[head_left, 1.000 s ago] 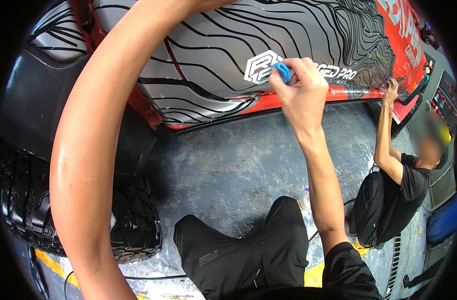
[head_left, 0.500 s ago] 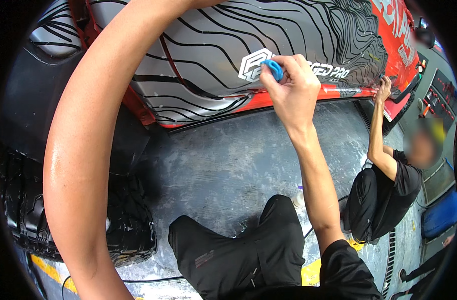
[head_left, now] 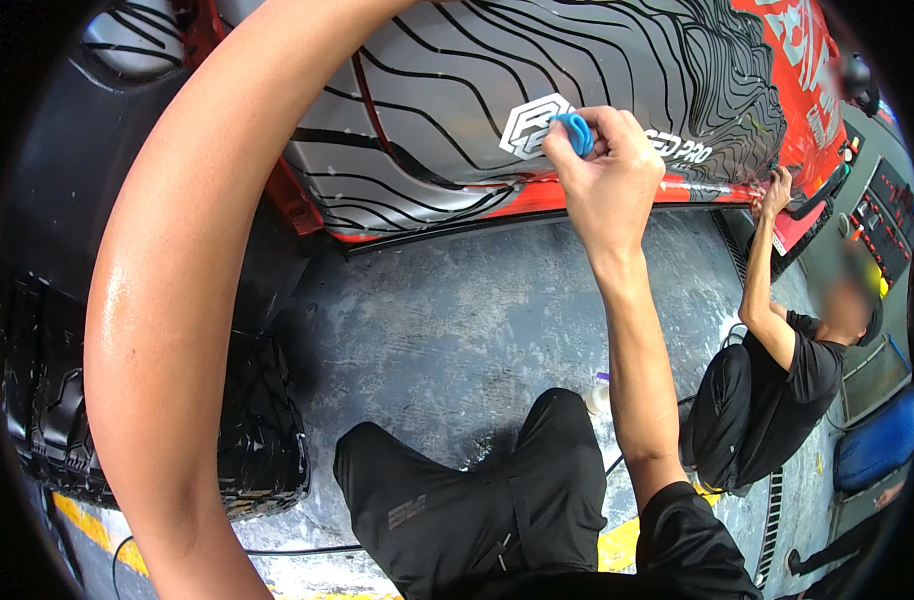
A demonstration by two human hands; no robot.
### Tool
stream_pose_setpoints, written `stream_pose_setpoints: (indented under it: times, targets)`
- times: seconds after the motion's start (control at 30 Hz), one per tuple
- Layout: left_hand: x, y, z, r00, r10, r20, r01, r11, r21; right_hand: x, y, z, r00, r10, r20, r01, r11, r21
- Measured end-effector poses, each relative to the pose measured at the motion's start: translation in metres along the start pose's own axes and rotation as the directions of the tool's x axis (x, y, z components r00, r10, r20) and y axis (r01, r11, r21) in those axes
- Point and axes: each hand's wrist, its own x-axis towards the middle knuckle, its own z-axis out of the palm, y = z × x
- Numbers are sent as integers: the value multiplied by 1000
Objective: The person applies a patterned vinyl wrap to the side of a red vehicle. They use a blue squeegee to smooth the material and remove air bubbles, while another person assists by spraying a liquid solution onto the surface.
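My right hand (head_left: pixel 617 168) is closed around a small folded blue pad (head_left: pixel 576 133), pinched between thumb and fingers. The pad is against or just off the vehicle's lower side panel (head_left: pixel 447 85), which is silver-grey with black wavy lines. It partly covers the white hexagonal emblem (head_left: pixel 522 128), and my hand hides part of the white lettering beside it. My left forearm (head_left: pixel 162 300) sweeps up along the left side past the wheel. The left hand lies beyond the upper edge, so its fingers do not show.
A black tyre (head_left: pixel 267 430) stands at the left. To the right a person in black (head_left: pixel 752 405) crouches, a hand (head_left: pixel 774 192) at the red lower panel. A small pale bottle (head_left: pixel 597 399) and a black cable (head_left: pixel 302 551) are on the grey floor (head_left: pixel 427 310).
The view has shifted slightly, so the panel and my right hand appear a little farther right. The blue pad stays in the same grip beside the emblem.
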Motion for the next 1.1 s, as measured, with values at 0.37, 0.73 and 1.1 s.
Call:
stream_pose_setpoints:
  times: [0.37,0.73,1.1]
  targets:
    - [0,-1,-2,1000,-4,16,4,1000,14,1,5,-3,1000,4,-7,-4,1000,12]
    - [1,0,-1,1000,-3,28,2,999,52,3,16,-2,997,-72,-42,74,996,52]
    - [1,1,-2,996,-16,87,11,998,62,4,10,0,992,-127,-16,127,988,86]
